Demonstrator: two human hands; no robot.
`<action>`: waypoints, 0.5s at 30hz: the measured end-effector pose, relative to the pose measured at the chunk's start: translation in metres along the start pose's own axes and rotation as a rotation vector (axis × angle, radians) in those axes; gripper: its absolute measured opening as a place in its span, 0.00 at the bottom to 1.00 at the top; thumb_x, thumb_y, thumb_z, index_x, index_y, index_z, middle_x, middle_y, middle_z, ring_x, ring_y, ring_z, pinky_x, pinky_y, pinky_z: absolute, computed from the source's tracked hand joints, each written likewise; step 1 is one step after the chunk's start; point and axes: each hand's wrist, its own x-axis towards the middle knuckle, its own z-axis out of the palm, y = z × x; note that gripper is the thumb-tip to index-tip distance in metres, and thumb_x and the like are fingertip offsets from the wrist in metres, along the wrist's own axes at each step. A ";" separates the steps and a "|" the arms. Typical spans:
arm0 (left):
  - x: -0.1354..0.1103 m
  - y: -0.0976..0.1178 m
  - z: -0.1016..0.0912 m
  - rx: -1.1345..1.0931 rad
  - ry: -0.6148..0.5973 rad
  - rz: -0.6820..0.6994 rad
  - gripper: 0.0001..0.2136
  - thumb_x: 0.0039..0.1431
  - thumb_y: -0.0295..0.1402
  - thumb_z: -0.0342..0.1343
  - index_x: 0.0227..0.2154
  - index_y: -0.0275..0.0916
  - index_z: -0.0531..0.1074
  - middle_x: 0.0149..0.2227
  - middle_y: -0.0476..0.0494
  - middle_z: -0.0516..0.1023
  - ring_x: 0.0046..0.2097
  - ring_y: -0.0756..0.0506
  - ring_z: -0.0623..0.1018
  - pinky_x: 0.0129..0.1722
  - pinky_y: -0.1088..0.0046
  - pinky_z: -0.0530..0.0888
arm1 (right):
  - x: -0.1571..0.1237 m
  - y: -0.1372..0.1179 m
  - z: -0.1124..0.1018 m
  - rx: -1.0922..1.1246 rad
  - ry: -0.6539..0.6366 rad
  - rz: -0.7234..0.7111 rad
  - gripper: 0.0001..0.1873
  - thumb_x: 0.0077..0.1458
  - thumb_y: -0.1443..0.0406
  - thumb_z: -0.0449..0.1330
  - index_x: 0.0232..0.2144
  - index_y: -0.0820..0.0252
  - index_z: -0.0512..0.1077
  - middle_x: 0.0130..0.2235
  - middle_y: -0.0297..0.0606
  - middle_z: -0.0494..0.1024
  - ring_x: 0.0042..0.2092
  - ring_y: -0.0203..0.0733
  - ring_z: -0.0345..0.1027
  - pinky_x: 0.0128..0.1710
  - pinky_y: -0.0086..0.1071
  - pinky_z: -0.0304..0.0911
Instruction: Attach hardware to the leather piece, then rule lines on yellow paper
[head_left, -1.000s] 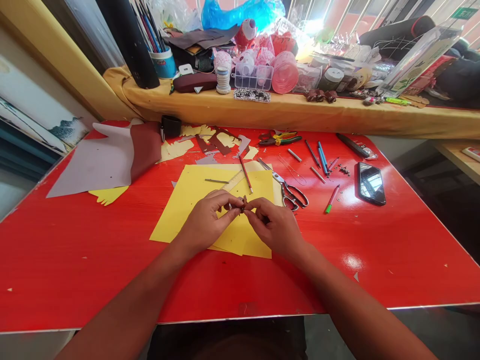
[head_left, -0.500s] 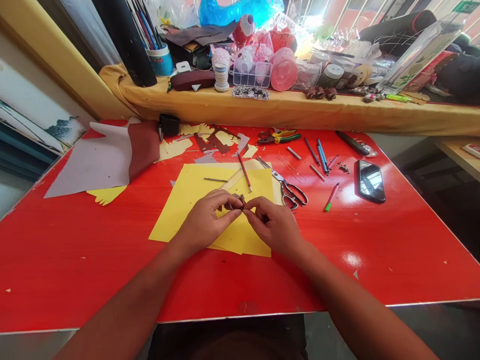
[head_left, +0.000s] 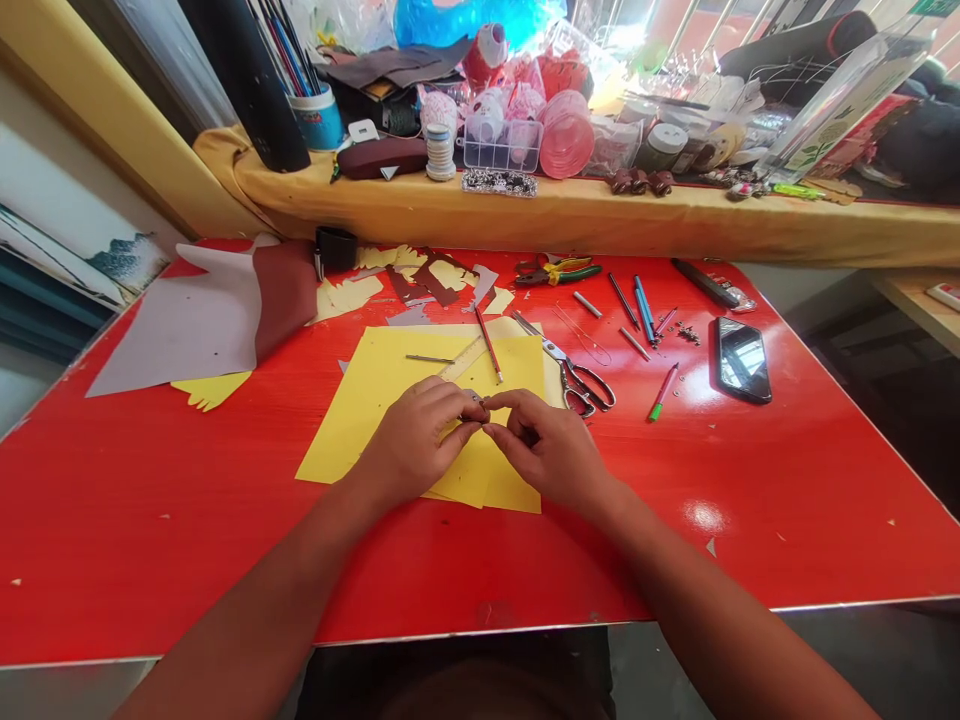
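- The person's left hand (head_left: 414, 442) and right hand (head_left: 551, 450) come together above the yellow card sheets (head_left: 352, 400), near the middle of the red worktop (head_left: 150, 520).
- The fingers (head_left: 457, 428) of both hands are closed and meet at the tips. They seem to pinch one small dark piece (head_left: 476, 407) between them.
- This piece is very small and mostly covered by the fingertips, so I cannot tell its material or the direction of its long axis.
- It lies at the inner side of both hands, and neither hand is clearly nearer. The left fingertips seem to be just under it.
- A thin metal pin (head_left: 430, 358) lies on the card, farther from the person than the hands, and a clear ruler (head_left: 461, 358) lies just beside it.
- Long-bladed scissors (head_left: 577, 385) rest near the right hand, at the edge of the card.
- Green-handled pliers (head_left: 559, 272) lie near the far edge of the worktop, and a smartphone (head_left: 742, 360) lies toward the right edge.
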 end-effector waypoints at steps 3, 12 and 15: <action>0.001 0.000 -0.001 0.071 -0.020 0.071 0.06 0.71 0.29 0.55 0.40 0.42 0.76 0.40 0.46 0.83 0.44 0.42 0.78 0.48 0.61 0.74 | 0.000 0.001 0.000 -0.018 -0.044 0.016 0.11 0.69 0.60 0.59 0.49 0.55 0.75 0.24 0.25 0.67 0.23 0.34 0.59 0.27 0.28 0.50; -0.001 -0.004 0.002 0.211 -0.047 0.151 0.07 0.72 0.28 0.53 0.41 0.42 0.76 0.40 0.44 0.83 0.45 0.40 0.77 0.46 0.62 0.71 | 0.001 0.005 0.002 -0.045 -0.114 0.048 0.07 0.68 0.62 0.60 0.47 0.54 0.74 0.25 0.26 0.70 0.24 0.34 0.61 0.27 0.29 0.47; -0.001 -0.004 0.002 0.274 -0.063 0.206 0.08 0.71 0.27 0.52 0.40 0.41 0.76 0.39 0.44 0.83 0.43 0.40 0.77 0.46 0.61 0.71 | 0.001 0.006 0.002 -0.052 -0.131 0.051 0.07 0.67 0.62 0.61 0.47 0.54 0.75 0.25 0.26 0.71 0.24 0.34 0.62 0.28 0.29 0.47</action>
